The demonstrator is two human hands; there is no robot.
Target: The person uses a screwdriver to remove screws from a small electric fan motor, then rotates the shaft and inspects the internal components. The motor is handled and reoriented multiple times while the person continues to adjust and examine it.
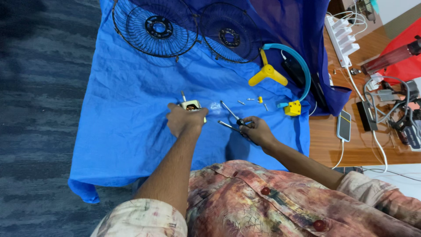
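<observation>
The left hand [186,119] is clamped over a small fan motor [191,105], pinning it steady on the blue cloth [131,109] covering the tabletop. The right hand [256,131] is closed around a screwdriver [231,112], its tip angled toward the motor; loose screws [251,100] lie just beyond.

A plain blue cloth [131,114] carries black wire fan grilles [154,27], yellow fan blades [267,73] and a light-blue ring [302,70].

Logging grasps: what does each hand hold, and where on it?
Left hand grips the small fan motor from above, over its body. Right hand holds the pliers by the handles.
</observation>
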